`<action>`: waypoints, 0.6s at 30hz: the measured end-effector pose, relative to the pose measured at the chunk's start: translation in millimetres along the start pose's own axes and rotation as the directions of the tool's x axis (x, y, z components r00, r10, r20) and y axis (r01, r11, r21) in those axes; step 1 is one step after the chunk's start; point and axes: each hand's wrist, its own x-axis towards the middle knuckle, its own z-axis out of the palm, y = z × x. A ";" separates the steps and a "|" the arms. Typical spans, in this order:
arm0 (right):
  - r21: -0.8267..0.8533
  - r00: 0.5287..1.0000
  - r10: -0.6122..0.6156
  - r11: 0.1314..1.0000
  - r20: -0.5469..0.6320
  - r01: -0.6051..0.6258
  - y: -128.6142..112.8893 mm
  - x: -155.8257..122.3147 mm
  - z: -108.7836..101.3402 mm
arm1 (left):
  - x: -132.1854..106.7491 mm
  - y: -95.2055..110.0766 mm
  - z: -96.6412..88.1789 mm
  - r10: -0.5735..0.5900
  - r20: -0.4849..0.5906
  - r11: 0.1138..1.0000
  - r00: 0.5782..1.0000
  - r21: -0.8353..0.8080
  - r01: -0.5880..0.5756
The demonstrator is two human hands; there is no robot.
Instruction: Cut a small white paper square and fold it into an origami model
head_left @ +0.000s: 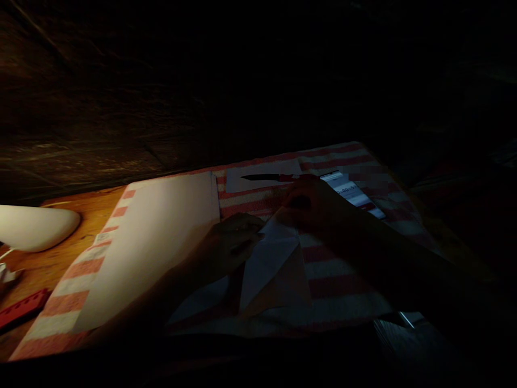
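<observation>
The scene is very dark. A folded white sheet of paper (269, 258) lies on a red-and-white striped cloth (343, 280). My left hand (232, 240) rests on the paper's left side with fingers curled against it. My right hand (309, 202) presses down on the paper's upper corner, fingers bent. Both hands are in shadow, so the finger detail is faint.
A large white sheet (161, 231) lies to the left on the cloth. A knife with a red handle (270, 177) sits on a white paper at the back. A lit phone (355, 194) lies right of it. A white lamp base (36, 226) and a red object (22, 308) sit on the wooden table.
</observation>
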 end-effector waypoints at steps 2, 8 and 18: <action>0.029 1.000 0.019 0.999 0.024 -0.020 -0.8 -1.1 0.0 | -1.0 -0.6 -0.5 -0.002 0.021 1.000 1.000 0.000 0.002; 0.072 0.997 -0.020 0.997 0.076 0.014 3.3 -0.3 -2.4 | -8.4 -10.0 4.3 -0.002 0.004 1.000 1.000 -0.012 0.002; -0.026 1.000 0.027 0.999 -0.002 -0.027 -1.1 -7.0 -1.2 | -11.2 -7.4 7.7 -0.044 -0.017 0.999 0.999 -0.022 0.043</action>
